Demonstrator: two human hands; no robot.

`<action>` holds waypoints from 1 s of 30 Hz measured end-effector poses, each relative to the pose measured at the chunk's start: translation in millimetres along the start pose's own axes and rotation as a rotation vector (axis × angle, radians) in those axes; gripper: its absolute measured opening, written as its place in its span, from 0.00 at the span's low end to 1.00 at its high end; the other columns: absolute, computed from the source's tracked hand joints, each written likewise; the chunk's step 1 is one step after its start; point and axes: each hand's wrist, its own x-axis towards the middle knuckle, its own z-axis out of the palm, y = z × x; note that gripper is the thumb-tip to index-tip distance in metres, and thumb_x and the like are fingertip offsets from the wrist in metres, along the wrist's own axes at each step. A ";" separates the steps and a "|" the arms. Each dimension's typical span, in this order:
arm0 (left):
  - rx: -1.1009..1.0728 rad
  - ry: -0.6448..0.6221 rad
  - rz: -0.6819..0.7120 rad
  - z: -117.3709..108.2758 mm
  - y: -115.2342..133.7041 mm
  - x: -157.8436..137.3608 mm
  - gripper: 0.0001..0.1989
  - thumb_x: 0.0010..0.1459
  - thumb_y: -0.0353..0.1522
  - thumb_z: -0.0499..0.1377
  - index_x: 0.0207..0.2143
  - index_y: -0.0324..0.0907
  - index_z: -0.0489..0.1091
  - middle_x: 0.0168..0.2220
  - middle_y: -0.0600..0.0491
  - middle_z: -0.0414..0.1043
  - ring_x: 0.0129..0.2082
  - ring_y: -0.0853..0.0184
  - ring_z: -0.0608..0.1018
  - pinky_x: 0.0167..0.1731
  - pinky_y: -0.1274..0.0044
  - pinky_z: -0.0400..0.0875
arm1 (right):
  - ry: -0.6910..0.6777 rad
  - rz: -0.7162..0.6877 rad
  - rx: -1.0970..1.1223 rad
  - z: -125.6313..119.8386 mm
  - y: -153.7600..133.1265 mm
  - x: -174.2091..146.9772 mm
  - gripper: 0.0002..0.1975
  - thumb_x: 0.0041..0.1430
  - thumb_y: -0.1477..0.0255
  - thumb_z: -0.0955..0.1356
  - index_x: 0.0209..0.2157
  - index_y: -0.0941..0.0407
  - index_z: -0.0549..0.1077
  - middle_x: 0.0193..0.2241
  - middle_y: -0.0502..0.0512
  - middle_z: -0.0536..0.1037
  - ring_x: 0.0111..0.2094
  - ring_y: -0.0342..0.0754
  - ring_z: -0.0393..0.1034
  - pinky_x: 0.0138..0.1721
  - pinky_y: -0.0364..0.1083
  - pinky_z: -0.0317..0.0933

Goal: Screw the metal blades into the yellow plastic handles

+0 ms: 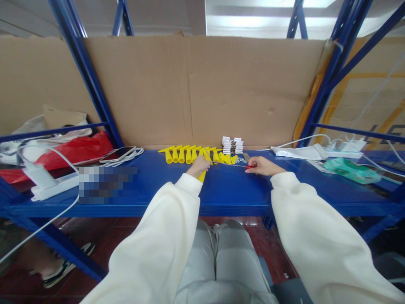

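Holds a yellow piece (201, 176) tilted in the curled left hand (199, 165), in front of a row of yellow parts (181, 155) on the blue surface (236, 190), and pinches a red-handled screwdriver (249, 167) in the right hand (264, 165), with its thin shaft pointing left toward the piece. Reaches forward and inward with both arms in white sleeves (164, 236), wrists low. Cannot tell whether the shaft's tip touches the piece, partly hidden by the fingers, nor make out clearly the tiny metal bits (241, 160) beside the right hand.
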 end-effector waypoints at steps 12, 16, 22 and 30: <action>-0.002 -0.016 0.020 0.2 0.0 -0.6 0.17 0.53 0.17 0.57 0.16 0.40 0.62 0.14 0.58 0.62 0.16 0.74 0.68 0.19 0.83 0.62 | 0.042 -0.072 -0.044 1.3 7.0 3.5 0.24 0.39 0.49 0.75 0.26 0.55 0.70 0.22 0.51 0.74 0.26 0.47 0.67 0.28 0.46 0.60; 0.008 -0.019 0.017 0.3 -0.7 0.4 0.16 0.53 0.17 0.57 0.17 0.40 0.64 0.13 0.59 0.61 0.16 0.74 0.69 0.20 0.83 0.63 | 0.023 -0.099 -0.092 -1.0 5.3 2.1 0.21 0.43 0.50 0.73 0.24 0.55 0.71 0.22 0.52 0.74 0.26 0.48 0.66 0.29 0.46 0.59; 0.009 -0.021 0.019 0.0 -1.9 1.9 0.16 0.53 0.18 0.57 0.16 0.40 0.63 0.13 0.58 0.62 0.16 0.74 0.69 0.20 0.83 0.63 | -0.029 -0.126 -0.167 -5.2 0.6 -1.2 0.22 0.49 0.49 0.68 0.24 0.56 0.74 0.21 0.52 0.73 0.28 0.49 0.66 0.31 0.48 0.58; 0.001 -0.019 0.021 0.2 -0.6 1.0 0.16 0.53 0.18 0.57 0.16 0.40 0.63 0.13 0.58 0.62 0.16 0.73 0.69 0.20 0.83 0.64 | 0.089 -0.105 -0.055 1.7 10.6 4.6 0.23 0.39 0.51 0.74 0.27 0.54 0.68 0.25 0.51 0.74 0.29 0.49 0.67 0.31 0.47 0.60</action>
